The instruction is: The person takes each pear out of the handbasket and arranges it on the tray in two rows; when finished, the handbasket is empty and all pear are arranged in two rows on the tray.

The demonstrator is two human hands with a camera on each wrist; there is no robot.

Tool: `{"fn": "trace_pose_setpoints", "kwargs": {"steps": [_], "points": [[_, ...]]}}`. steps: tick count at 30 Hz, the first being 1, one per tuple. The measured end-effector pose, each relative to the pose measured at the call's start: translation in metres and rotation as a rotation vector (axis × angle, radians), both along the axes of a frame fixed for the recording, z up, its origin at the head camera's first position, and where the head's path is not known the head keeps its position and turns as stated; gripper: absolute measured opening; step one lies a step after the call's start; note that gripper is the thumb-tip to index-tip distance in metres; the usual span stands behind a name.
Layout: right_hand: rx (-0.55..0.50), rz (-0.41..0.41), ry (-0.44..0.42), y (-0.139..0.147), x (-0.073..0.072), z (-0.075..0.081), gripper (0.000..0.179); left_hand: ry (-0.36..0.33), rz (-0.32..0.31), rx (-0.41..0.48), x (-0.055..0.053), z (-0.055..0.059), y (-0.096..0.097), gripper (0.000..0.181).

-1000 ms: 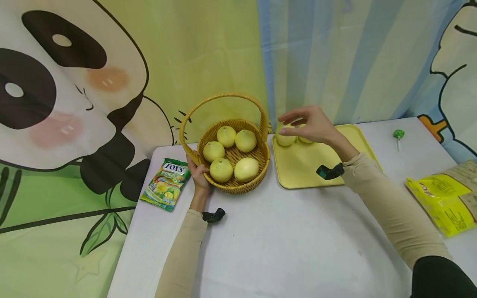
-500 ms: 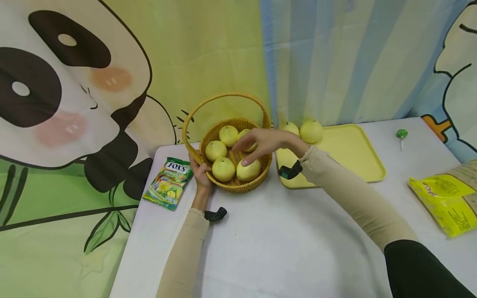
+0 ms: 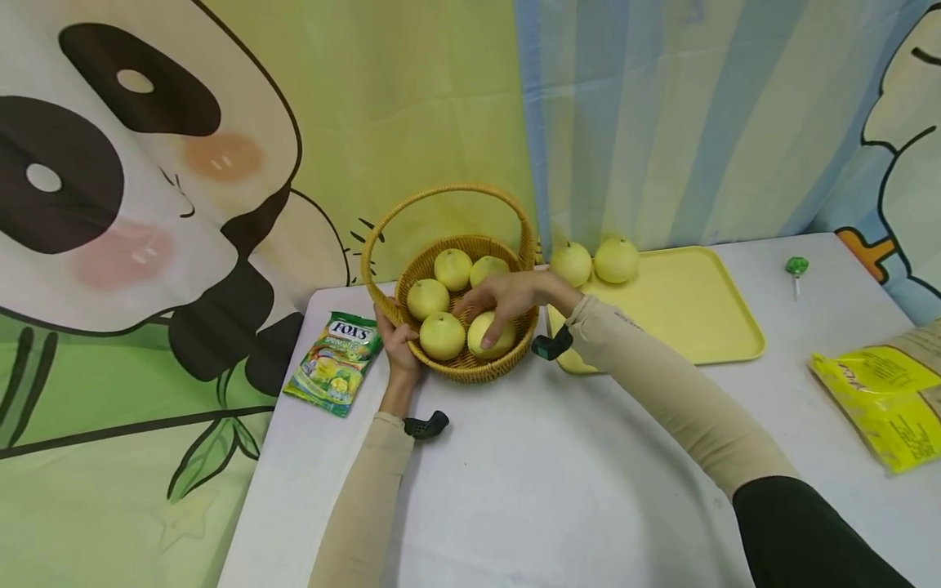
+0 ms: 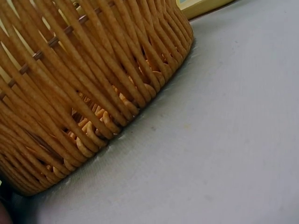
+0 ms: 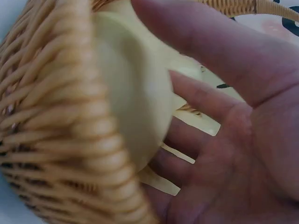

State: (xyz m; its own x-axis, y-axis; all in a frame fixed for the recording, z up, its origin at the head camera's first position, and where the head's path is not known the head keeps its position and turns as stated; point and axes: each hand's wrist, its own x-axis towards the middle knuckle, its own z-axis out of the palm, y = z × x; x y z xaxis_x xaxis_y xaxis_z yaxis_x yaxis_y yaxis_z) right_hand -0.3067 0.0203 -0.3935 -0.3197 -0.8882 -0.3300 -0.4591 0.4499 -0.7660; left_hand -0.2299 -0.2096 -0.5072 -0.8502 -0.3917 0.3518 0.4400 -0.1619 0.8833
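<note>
A wicker basket [image 3: 470,374] with a tall arched handle holds several pale yellow round pears [image 3: 442,336]. My left hand [image 3: 398,341] grips its left side, thumb by the rim; the left wrist view shows mainly the woven wall [image 4: 93,88]. My right hand [image 3: 507,296] reaches over the right rim into the basket. Its thumb and fingers curl round the front right pear [image 3: 485,339]. In the right wrist view this pear [image 5: 135,93] sits between thumb and fingers, just inside the rim, with a gap to the palm. The fingertips are partly hidden.
Right of the basket lies a yellow tray [image 3: 684,302], with two more pears [image 3: 616,260] at its back left. A green candy packet [image 3: 334,363] lies at left. Further right are a green lollipop [image 3: 796,266] and a yellow bag [image 3: 882,384]. A printed curtain [image 3: 441,98] hangs behind.
My right hand has moved left from the pears on the tray to the basket, then down around the front right pear. My left hand still grips the basket.
</note>
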Motion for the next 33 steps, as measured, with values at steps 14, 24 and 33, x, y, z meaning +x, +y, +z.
{"fn": "trace_pose_setpoints", "kwargs": {"steps": [14, 24, 33], "points": [[-0.103, -0.102, 0.242, 0.012, 0.012, -0.013, 0.061, 0.026, -0.014, 0.012, -0.002, -0.002, 0.003, 0.051], [-0.447, -0.256, 0.238, 0.041, 0.022, -0.007, 0.063, 0.011, -0.007, 0.020, 0.001, -0.003, 0.003, 0.050], [-0.574, -0.532, 0.157, 0.102, 0.030, 0.008, 0.061, 0.022, -0.006, 0.023, -0.001, -0.004, 0.000, 0.053]]}}
